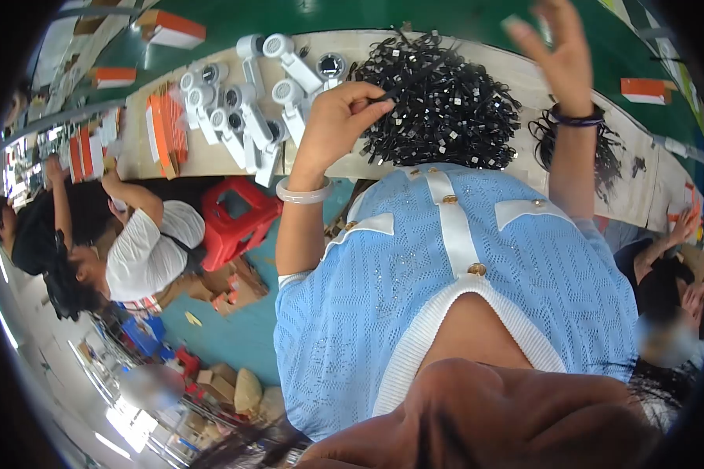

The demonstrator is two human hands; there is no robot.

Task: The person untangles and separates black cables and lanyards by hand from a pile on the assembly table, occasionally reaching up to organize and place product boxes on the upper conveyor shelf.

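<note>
My left hand (340,125), with a pale bangle at its wrist, pinches a black cable (414,82) at the left edge of a large heap. That heap of short black cables (446,117), with small white and silver ends, lies on the table in front of me. Up to the right, my right hand (559,59) is raised above the table with fingers spread; a dark band circles its wrist. Its fingertips are blurred, with a pale patch near one. A smaller bunch of black cables (606,156) lies partly behind my right forearm.
Several white handheld fans (246,117) lie left of the heap on the pale table (141,156). Orange boxes (164,129) stand farther left. A red stool (238,223) is below the table edge. Co-workers sit at left (152,242) and right (665,266).
</note>
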